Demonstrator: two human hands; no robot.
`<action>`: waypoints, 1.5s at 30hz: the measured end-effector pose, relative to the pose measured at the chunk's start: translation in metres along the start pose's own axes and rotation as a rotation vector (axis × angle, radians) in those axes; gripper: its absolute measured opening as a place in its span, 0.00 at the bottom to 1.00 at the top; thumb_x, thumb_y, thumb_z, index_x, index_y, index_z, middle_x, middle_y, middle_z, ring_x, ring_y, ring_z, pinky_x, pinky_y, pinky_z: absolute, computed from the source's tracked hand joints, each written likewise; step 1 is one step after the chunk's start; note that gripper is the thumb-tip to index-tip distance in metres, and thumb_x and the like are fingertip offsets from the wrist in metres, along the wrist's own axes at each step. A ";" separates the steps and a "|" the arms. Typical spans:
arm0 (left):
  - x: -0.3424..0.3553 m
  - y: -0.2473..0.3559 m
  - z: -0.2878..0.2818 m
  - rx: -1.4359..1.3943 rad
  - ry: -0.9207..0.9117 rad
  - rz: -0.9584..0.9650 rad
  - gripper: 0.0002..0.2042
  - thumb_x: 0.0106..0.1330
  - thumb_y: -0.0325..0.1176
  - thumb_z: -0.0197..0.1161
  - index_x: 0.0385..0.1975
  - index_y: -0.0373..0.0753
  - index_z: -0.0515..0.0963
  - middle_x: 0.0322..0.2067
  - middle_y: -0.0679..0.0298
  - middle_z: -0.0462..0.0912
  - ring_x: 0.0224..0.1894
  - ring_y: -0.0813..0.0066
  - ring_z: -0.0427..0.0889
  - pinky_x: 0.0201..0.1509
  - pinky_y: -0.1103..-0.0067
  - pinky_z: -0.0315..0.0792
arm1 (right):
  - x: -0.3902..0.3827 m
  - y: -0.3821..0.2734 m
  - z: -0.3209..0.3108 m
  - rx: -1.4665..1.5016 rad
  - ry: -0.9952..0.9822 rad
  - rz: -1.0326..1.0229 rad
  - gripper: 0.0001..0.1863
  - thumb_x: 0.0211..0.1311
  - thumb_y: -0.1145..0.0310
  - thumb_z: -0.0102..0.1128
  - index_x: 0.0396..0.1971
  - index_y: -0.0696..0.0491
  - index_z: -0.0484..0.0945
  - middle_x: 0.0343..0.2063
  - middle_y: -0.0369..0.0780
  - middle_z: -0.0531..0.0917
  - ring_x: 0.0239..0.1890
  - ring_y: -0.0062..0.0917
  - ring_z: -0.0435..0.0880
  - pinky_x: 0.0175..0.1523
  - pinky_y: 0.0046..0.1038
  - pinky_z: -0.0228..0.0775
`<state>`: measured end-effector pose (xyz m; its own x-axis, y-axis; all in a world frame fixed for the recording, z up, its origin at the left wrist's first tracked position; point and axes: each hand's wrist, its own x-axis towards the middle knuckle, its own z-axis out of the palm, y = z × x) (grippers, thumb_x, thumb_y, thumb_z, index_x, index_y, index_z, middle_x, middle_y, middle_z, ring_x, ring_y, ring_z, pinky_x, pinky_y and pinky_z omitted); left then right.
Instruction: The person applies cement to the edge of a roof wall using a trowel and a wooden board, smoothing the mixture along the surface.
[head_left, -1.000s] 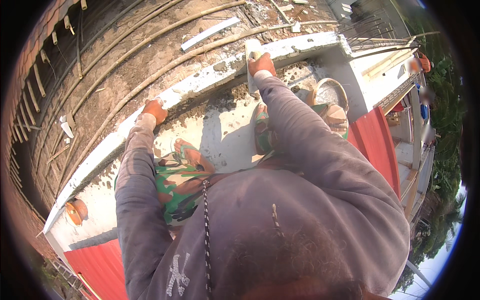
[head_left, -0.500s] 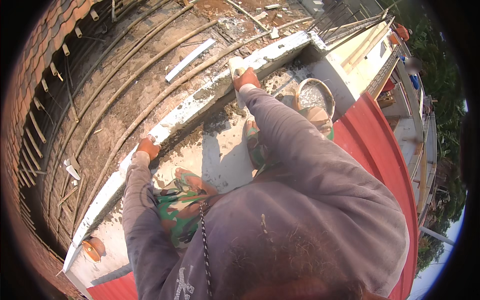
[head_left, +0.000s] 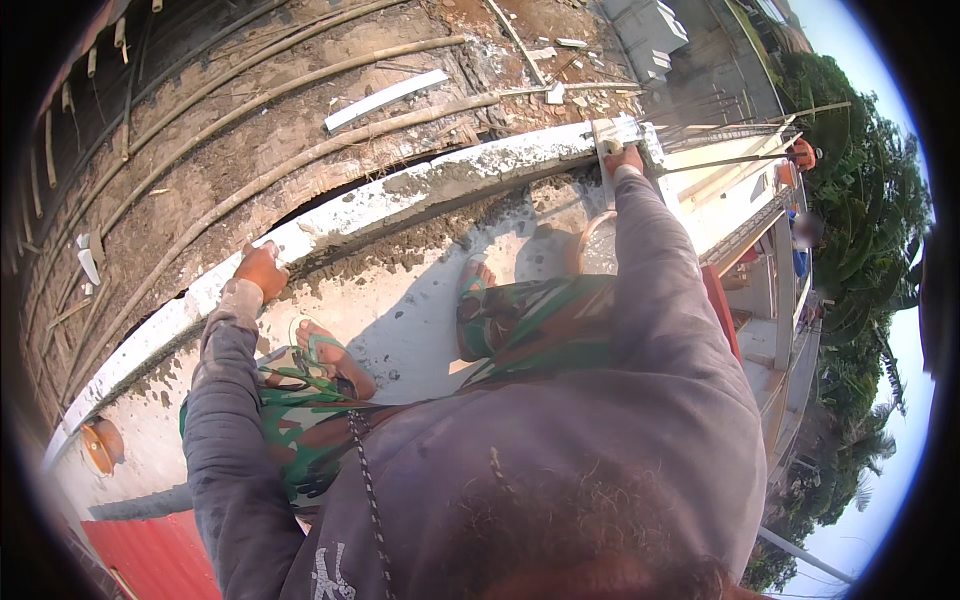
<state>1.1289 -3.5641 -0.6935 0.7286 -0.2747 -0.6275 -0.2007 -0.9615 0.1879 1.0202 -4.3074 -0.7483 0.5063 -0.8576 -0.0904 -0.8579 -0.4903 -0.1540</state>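
A low white-topped wall (head_left: pixel 430 188) smeared with grey mortar curves across in front of me. At its far right end my right hand (head_left: pixel 624 160) is closed around a pale, flat plastering float (head_left: pixel 604 138), which lies against the wall's top. My left hand (head_left: pixel 262 272) is bent over the wall's near edge further left, its fingers gripping the top. My sandalled feet (head_left: pixel 325 345) stand on the pale ledge behind the wall, where wet mortar is splattered. Part of a round bucket (head_left: pixel 597 243) shows beside my right forearm, which hides the rest.
Beyond the wall, bamboo poles (head_left: pixel 330 150) and a white strip (head_left: pixel 385 100) lie over brown, rubble-strewn ground. Thin rods (head_left: pixel 715 110) stick out past the wall's right end. An orange rounded object (head_left: pixel 102 446) sits on the ledge at left, near red metal sheeting (head_left: pixel 150 555).
My right hand has moved right along the wall to its far end, carrying the float. My left hand still grips the wall. The view has shifted, and my forearm now covers more of the bucket.
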 end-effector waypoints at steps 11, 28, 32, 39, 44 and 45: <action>0.004 0.002 -0.006 0.057 -0.092 -0.056 0.26 0.59 0.30 0.57 0.60 0.32 0.70 0.59 0.34 0.70 0.60 0.42 0.75 0.64 0.63 0.73 | -0.149 -0.110 0.043 0.103 -0.192 -0.584 0.28 0.57 0.57 0.69 0.50 0.59 0.70 0.44 0.59 0.82 0.50 0.52 0.82 0.56 0.44 0.73; 0.005 0.011 -0.015 0.150 -0.060 -0.105 0.19 0.62 0.35 0.58 0.50 0.32 0.80 0.54 0.45 0.80 0.58 0.49 0.79 0.61 0.62 0.75 | -0.367 -0.261 0.063 0.211 -0.512 -0.875 0.24 0.58 0.65 0.63 0.51 0.60 0.70 0.49 0.60 0.79 0.51 0.55 0.81 0.57 0.44 0.73; 0.015 0.002 -0.006 0.174 -0.060 -0.037 0.19 0.62 0.35 0.58 0.50 0.31 0.81 0.52 0.44 0.81 0.56 0.48 0.81 0.60 0.64 0.75 | -0.422 -0.273 0.076 0.224 -0.526 -0.832 0.26 0.60 0.60 0.66 0.52 0.58 0.69 0.49 0.58 0.80 0.53 0.53 0.79 0.58 0.45 0.71; 0.027 -0.012 0.001 0.176 -0.004 -0.009 0.21 0.62 0.43 0.63 0.46 0.29 0.82 0.50 0.40 0.81 0.53 0.45 0.81 0.59 0.64 0.75 | -0.310 -0.212 0.053 0.291 -0.196 -0.332 0.27 0.58 0.61 0.64 0.53 0.58 0.70 0.51 0.56 0.80 0.56 0.49 0.80 0.60 0.43 0.72; 0.042 -0.033 0.008 0.197 0.048 -0.018 0.26 0.64 0.50 0.63 0.49 0.29 0.81 0.52 0.41 0.81 0.57 0.45 0.79 0.62 0.65 0.72 | -0.222 -0.158 0.072 0.925 -0.136 0.459 0.27 0.56 0.62 0.66 0.53 0.58 0.71 0.47 0.52 0.83 0.48 0.45 0.85 0.55 0.42 0.78; 0.050 -0.023 0.014 0.194 0.047 0.006 0.27 0.64 0.51 0.63 0.49 0.29 0.81 0.52 0.41 0.80 0.57 0.45 0.79 0.62 0.65 0.72 | -0.205 -0.131 0.092 1.144 -0.076 0.610 0.25 0.59 0.62 0.64 0.53 0.57 0.71 0.44 0.49 0.84 0.43 0.42 0.86 0.52 0.42 0.79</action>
<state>1.1609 -3.5558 -0.7397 0.7560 -0.2840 -0.5898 -0.3243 -0.9451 0.0393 1.0366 -4.0534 -0.8002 0.0993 -0.8646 -0.4926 -0.4081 0.4161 -0.8126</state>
